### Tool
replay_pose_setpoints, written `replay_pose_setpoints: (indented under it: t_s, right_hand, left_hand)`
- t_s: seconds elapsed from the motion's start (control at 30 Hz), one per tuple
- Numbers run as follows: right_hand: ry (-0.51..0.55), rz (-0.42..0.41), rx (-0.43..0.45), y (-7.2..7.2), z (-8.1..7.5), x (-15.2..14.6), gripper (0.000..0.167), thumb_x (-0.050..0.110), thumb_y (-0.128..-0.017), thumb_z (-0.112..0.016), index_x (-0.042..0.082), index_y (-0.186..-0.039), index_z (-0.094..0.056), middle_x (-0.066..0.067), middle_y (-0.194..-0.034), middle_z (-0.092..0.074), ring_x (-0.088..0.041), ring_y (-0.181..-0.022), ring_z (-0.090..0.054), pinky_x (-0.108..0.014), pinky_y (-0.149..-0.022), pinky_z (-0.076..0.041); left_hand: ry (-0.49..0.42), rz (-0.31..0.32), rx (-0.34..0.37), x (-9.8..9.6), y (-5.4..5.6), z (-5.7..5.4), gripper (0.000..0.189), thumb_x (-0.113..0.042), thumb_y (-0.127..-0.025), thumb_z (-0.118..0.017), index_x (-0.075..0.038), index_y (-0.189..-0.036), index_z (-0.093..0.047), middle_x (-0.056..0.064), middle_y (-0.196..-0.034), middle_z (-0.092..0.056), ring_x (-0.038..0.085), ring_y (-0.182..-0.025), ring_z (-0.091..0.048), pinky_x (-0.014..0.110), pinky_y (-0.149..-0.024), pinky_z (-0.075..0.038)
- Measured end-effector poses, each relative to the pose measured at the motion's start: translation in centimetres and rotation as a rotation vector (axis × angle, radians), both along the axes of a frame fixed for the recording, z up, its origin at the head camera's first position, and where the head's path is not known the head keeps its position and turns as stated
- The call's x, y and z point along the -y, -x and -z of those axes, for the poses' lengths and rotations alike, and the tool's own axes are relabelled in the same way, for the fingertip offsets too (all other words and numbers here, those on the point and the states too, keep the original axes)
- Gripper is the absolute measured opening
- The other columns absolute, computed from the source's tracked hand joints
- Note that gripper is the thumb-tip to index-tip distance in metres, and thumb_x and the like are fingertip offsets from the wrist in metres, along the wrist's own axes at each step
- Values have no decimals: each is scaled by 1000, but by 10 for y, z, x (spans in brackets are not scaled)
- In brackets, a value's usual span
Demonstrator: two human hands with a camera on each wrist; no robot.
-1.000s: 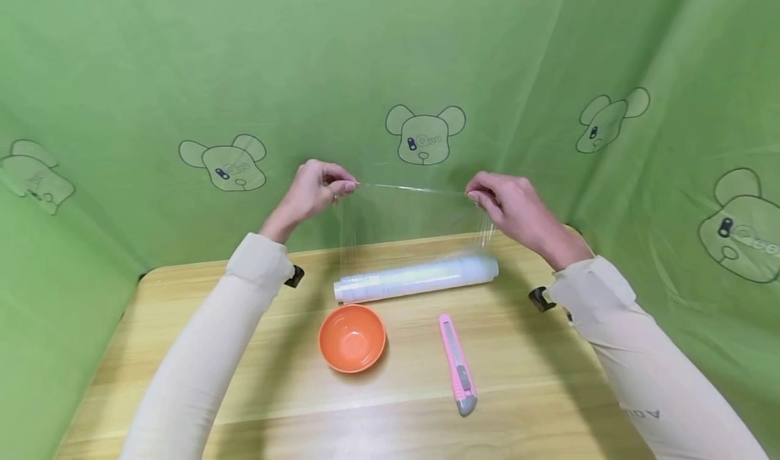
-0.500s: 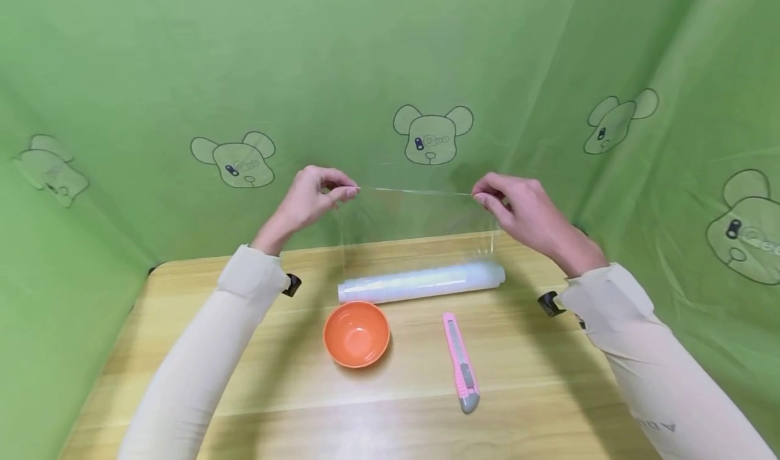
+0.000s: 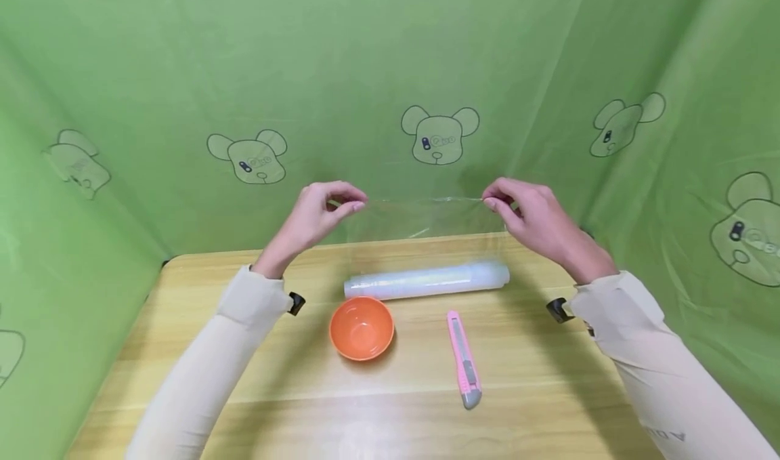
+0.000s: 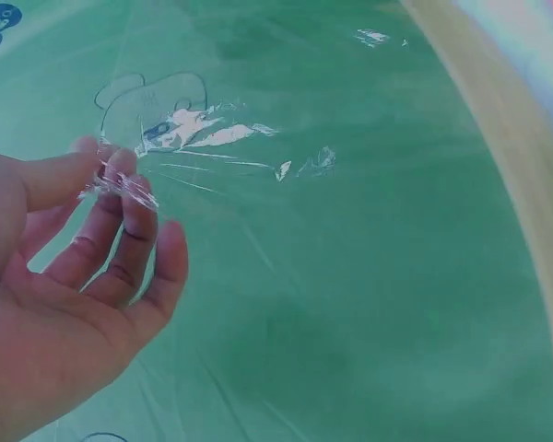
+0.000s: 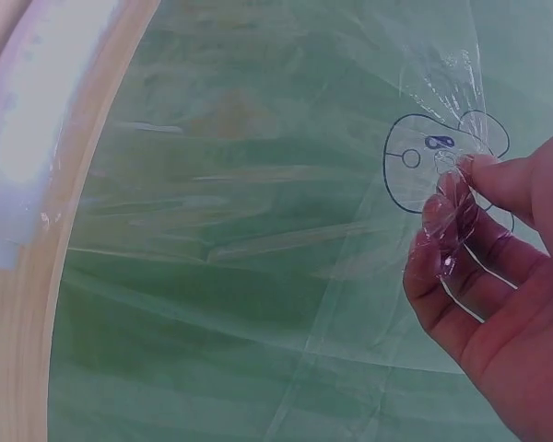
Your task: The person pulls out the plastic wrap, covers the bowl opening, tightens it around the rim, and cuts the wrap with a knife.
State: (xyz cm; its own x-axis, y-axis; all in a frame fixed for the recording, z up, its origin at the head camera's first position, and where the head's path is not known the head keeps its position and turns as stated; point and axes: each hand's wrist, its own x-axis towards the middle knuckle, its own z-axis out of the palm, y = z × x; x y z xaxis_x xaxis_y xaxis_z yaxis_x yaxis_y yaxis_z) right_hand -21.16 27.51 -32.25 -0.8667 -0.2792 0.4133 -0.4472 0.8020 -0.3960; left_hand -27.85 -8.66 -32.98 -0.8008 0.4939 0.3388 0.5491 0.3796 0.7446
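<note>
A clear sheet of cling film (image 3: 426,226) stretches between both hands above the back of the table and runs down to its roll (image 3: 426,280). My left hand (image 3: 317,213) pinches one corner between thumb and fingers; the left wrist view shows crinkled film (image 4: 124,187) at those fingertips. With thumb and fingertips my right hand (image 3: 536,216) pinches the other corner, where the film (image 5: 452,216) bunches in the right wrist view. Just in front of the roll's left end sits an orange bowl (image 3: 362,329), with nothing visible inside. A pink utility knife (image 3: 464,362) lies to the bowl's right.
The wooden table (image 3: 414,426) ends at its back edge just behind the roll. A green curtain (image 3: 341,53) printed with bear heads hangs behind the table and along both sides.
Both hands have come down slightly in the head view, with the film still stretched between them. The whole scene has shifted a little to the right in the picture.
</note>
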Motion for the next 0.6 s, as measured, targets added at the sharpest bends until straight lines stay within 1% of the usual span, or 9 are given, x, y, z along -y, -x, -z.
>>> replay_pose_setpoints:
  t_s: [0.1, 0.17, 0.27, 0.37, 0.47, 0.6]
  right_hand:
    - [7, -1, 2, -4, 2, -2, 11, 10, -105, -59, 5, -107, -69, -5, -94, -69, -19, -82, -65, -33, -71, -59]
    - [8, -4, -1, -7, 2, -2, 12, 10, -105, -59, 5, -107, -69, -6, -93, -69, -19, -82, -65, -32, -71, -59]
    - [4, -7, -20, -14, 4, -2, 11, 10, -104, -60, 6, -106, -70, -5, -92, -69, -16, -78, -64, -30, -68, -58]
    - [-4, -29, -49, -20, 9, 0, 9, 8, -103, -61, 7, -105, -70, -3, -89, -69, -14, -73, -61, -26, -63, -56]
    - [-5, -58, -68, -24, 14, 2, 8, 7, -103, -62, 7, -104, -70, -2, -88, -68, -12, -71, -58, -25, -61, -53]
    - [-2, -72, -55, -27, 21, 5, 9, 7, -103, -61, 8, -104, -70, -2, -87, -67, -10, -72, -57, -24, -61, -53]
  left_hand:
    - [-25, -15, -9, 0, -9, 10, 13, 1, -95, -70, 1, -107, -75, 10, -102, -75, 22, -86, -70, 31, -75, -61]
    - [-46, -33, -25, -1, -13, 15, 11, 2, -94, -71, 0, -104, -76, 10, -100, -75, 22, -84, -70, 30, -74, -61]
    - [-87, -57, -51, -2, -16, 20, 10, 1, -95, -70, -1, -103, -76, 9, -100, -74, 22, -85, -69, 33, -76, -62]
    - [-113, -85, -66, 0, -18, 23, 9, 0, -96, -70, -3, -103, -76, 8, -100, -73, 21, -87, -68, 36, -80, -61]
    - [-101, -111, -76, 3, -21, 28, 9, -2, -97, -69, -4, -103, -75, 7, -99, -73, 20, -89, -67, 37, -81, -60]
    - [-86, -123, -74, 5, -26, 37, 9, -4, -98, -68, -5, -104, -74, 7, -100, -73, 21, -91, -67, 38, -81, -60]
